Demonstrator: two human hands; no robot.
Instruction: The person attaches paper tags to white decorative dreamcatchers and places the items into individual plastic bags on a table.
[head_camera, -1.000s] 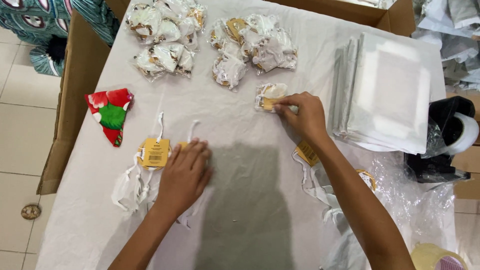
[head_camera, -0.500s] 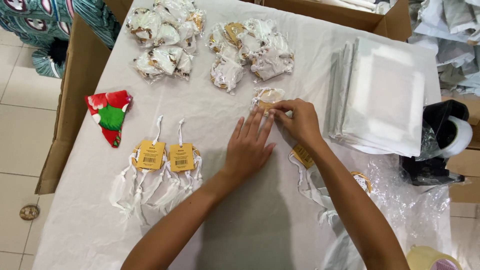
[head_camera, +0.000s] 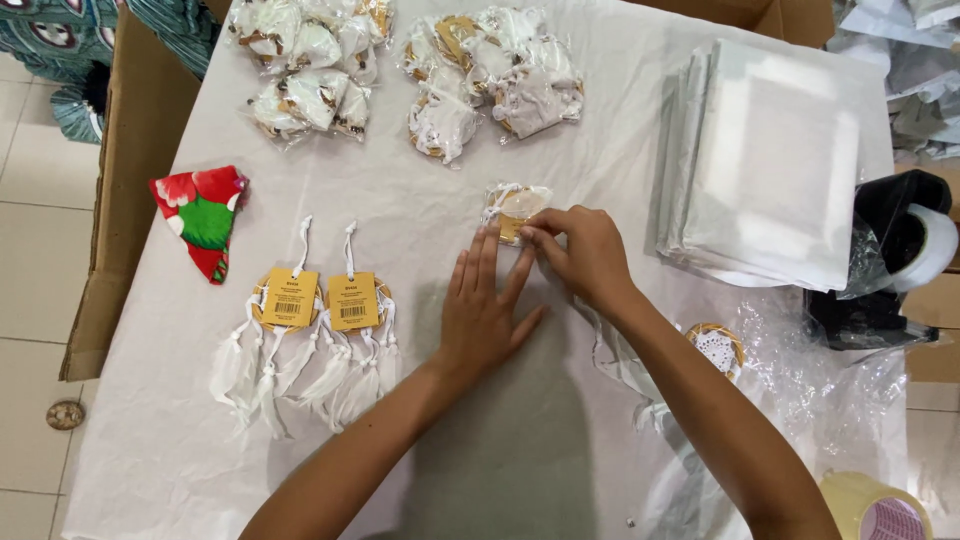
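White table (head_camera: 560, 460): bagged dreamcatcher (head_camera: 515, 205) pinched.

two tagged dreamcatchers (head_camera: 318, 335), two heaps of packets (head_camera: 400, 75), one tape roll (head_camera: 873, 506)

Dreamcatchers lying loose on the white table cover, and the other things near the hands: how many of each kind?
White feathered dreamcatchers with yellow tags: 2
Small clear bagged packet under the hands: 1
Red and green folded cloth: 1
Stack of white flat bags: 1
Total: 5
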